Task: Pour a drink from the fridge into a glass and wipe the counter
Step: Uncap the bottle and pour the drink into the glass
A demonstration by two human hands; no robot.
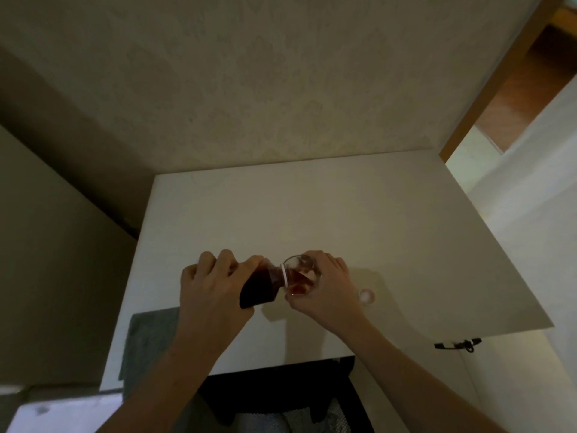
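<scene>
My left hand grips a bottle of dark reddish-brown drink, tilted to the right with its white-ringed neck at the rim of a clear glass. Brown liquid lies in the bottom of the glass. My right hand wraps around the glass from the right and steadies it on the white counter. A small white bottle cap lies on the counter just right of my right hand. A grey cloth rests at the counter's front left edge, partly under my left forearm.
A patterned wall stands behind the counter. A dark chair or rack sits below the counter's front edge. A doorway with a wooden frame opens at the right. A black hook hangs under the counter's right corner.
</scene>
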